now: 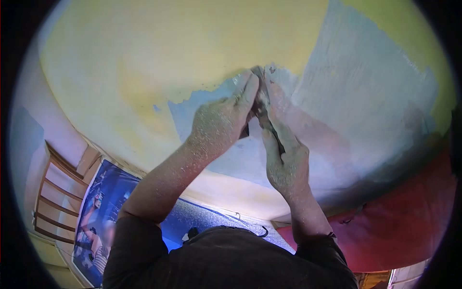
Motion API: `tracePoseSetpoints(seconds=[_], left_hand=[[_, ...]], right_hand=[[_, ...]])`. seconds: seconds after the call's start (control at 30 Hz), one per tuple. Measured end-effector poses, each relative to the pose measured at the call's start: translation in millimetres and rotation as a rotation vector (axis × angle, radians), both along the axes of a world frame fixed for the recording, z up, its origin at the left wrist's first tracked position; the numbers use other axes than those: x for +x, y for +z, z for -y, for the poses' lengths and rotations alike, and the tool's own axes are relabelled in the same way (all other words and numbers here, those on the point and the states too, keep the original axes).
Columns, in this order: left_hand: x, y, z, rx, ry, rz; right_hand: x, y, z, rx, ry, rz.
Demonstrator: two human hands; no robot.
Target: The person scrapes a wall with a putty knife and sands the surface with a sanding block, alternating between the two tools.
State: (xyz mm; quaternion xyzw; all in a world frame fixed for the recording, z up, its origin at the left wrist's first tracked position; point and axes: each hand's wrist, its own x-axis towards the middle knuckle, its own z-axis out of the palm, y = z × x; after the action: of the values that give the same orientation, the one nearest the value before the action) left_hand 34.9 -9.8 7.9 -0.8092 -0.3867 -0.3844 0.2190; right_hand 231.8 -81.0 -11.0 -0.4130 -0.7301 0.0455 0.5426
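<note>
Both hands are on a narrow, dark scraper [262,108], its tip pressed against the painted wall [202,48]. My right hand [288,166] is closed around its lower end, with fingers stretched along it. On the upper part, my left hand [214,123] presses with its fingers held together. White dust covers both hands and forearms. Around the tip, yellow paint ends in a ragged edge, and a pale blue-grey layer [361,82] shows beside and below it. A small dark corner [245,131] of something pokes out under my left hand.
At the lower left stand a slatted wooden frame [57,197] and a blue picture panel [103,212]. A red sheet [385,226] spreads at the lower right. Below the wall's lower edge lies a speckled, light-blue surface [202,216].
</note>
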Motion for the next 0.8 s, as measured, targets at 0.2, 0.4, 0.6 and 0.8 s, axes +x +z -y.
tracePoseSetpoints(seconds=[0.2, 0.4, 0.6, 0.8], left_hand=[[6.7, -16.4, 0.5, 0.006, 0.024, -0.078], [5.0, -19.1, -0.4, 0.059, -0.013, -0.045], [2.0, -0.4, 0.2, -0.002, 0.003, -0.025], [-1.2, 2.6, -1.5, 0.026, 0.005, -0.042]], right_hand=[[6.7, -17.4, 7.6, -0.032, -0.029, -0.007], [5.0, -10.2, 7.4, 0.002, 0.007, -0.023], [3.7, 1.2, 0.9, -0.003, 0.027, -0.021], [1.5, -2.9, 4.7, -0.036, 0.02, -0.047]])
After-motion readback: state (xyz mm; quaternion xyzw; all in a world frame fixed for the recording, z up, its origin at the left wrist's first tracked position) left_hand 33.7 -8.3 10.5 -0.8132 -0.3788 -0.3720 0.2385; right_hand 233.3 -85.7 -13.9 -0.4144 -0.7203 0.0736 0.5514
